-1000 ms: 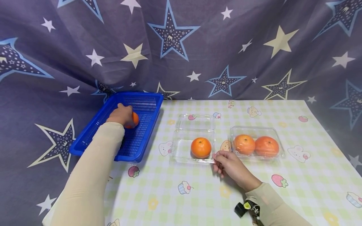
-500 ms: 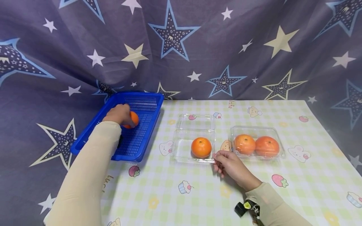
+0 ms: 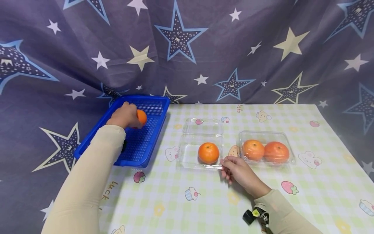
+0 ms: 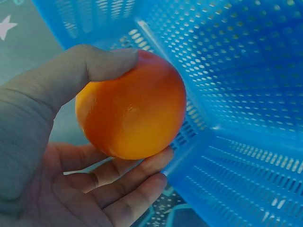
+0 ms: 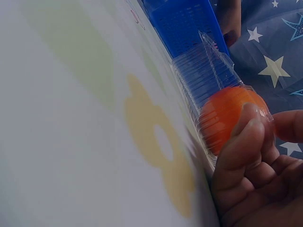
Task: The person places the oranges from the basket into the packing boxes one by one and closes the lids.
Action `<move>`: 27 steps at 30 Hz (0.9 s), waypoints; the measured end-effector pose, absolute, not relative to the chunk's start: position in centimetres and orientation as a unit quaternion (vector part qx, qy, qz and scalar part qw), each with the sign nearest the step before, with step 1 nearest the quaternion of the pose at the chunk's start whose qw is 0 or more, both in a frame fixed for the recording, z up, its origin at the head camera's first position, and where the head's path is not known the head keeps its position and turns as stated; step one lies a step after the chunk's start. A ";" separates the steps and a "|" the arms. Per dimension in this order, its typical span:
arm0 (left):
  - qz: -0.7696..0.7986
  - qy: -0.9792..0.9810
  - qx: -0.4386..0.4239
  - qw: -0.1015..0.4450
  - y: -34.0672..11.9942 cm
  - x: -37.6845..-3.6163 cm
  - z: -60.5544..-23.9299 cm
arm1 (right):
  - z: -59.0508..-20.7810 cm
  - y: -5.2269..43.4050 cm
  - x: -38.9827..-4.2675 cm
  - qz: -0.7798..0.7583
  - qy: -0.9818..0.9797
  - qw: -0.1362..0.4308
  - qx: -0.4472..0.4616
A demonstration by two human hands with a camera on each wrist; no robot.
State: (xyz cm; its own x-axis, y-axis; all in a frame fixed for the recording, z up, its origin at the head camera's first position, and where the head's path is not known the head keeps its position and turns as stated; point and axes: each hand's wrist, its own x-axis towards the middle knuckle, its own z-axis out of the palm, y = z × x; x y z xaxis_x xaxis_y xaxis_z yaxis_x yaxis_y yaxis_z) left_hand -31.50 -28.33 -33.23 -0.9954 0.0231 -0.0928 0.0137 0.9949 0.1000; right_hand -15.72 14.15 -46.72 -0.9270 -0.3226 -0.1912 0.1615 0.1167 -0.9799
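My left hand [image 3: 124,116] holds an orange [image 3: 142,117] inside the blue plastic basket [image 3: 150,155]. In the left wrist view the thumb lies over the top of that orange [image 4: 132,109] and the fingers curl beneath it. An open clear plastic clamshell box [image 3: 188,151] lies at the middle of the table, with another orange [image 3: 208,152] in its right half. At the near right corner of this box, my right hand [image 3: 242,174] pinches the rim between thumb and fingers. The right wrist view shows the fingertips at the box edge, close to its orange [image 5: 220,116].
Right of the open box stands a second clear plastic box [image 3: 264,134], its lid down over two oranges [image 3: 253,149]. A checked tablecloth [image 3: 210,208] covers the table. Behind and to the left hangs a dark star-patterned curtain [image 3: 204,42].
My left hand has raised the orange a little within the basket, shifting it slightly up and right. The right hand and both boxes stay as they were.
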 end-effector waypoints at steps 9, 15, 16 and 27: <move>0.083 0.996 0.007 0.021 -27.3 -30.5 -32.7 | -46.8 14.0 -15.5 -0.663 0.724 0.183 -0.051; 0.100 0.995 0.020 -0.004 -26.4 -30.0 -31.6 | -46.7 14.1 -15.6 -0.666 0.724 0.175 -0.041; 0.101 0.995 0.024 -0.009 -26.2 -29.9 -31.4 | -46.7 14.1 -15.6 -0.665 0.725 0.175 -0.040; 0.113 0.992 0.032 -0.041 -24.9 -29.0 -30.2 | -46.7 14.1 -15.6 -0.666 0.724 0.173 -0.046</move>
